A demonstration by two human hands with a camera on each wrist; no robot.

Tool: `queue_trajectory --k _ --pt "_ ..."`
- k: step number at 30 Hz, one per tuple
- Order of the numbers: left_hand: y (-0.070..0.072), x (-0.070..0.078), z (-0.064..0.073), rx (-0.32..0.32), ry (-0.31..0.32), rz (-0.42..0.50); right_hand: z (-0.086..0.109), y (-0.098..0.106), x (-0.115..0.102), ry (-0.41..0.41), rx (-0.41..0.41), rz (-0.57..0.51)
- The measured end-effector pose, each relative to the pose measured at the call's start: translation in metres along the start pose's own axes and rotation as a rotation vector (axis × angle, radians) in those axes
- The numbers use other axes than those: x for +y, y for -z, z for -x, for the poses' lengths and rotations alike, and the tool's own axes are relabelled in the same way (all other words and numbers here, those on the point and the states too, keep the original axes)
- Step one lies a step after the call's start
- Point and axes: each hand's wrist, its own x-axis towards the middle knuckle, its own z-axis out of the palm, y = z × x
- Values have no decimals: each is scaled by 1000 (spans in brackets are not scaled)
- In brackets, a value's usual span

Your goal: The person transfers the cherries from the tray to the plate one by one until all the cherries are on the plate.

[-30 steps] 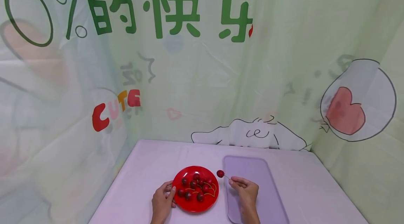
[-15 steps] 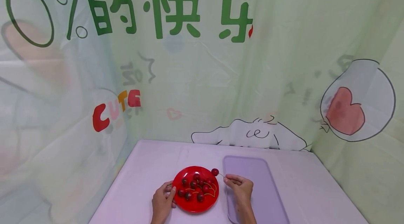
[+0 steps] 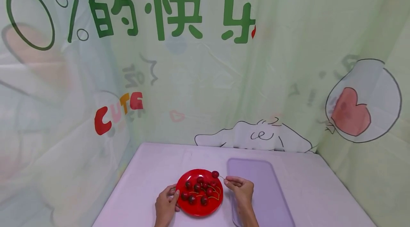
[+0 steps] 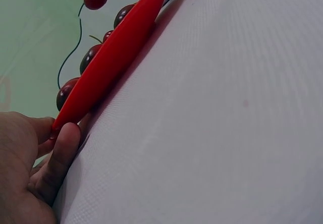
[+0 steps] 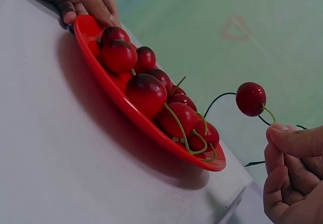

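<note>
A red plate (image 3: pixel 196 211) carries several dark red cherries (image 5: pixel 146 93), some with green stems. At its left side, my left hand (image 3: pixel 166 204) holds the rim between thumb and fingers. In the left wrist view the plate (image 4: pixel 108 72) looks tilted by the camera's angle. My right hand (image 3: pixel 242 190) pinches a single cherry (image 3: pixel 215 174) by its thin stem. That cherry hangs in the air near the plate's upper right edge, apart from the others. In the right wrist view, the thumb and forefinger (image 5: pixel 290 137) meet on the stem.
Right of the plate lies a long lilac tray (image 3: pixel 267 188), partly under my right forearm. Both rest on a pale table (image 3: pixel 153 170). Printed curtains (image 3: pixel 205 77) with green lettering and drawings enclose the table at the back and sides.
My right hand has moved left with the cherry, from above the tray's left edge to the plate's upper right rim. The left hand and plate have stayed nearly still.
</note>
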Motion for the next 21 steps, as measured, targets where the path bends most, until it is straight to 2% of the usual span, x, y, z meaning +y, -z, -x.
queue_trajectory --k 9,21 --pt "-2 -2 1 4 5 -4 1 -6 1 1 -12 38" --pt "-1 -3 -1 6 -8 5 -1 -18 -3 39 -61 27"
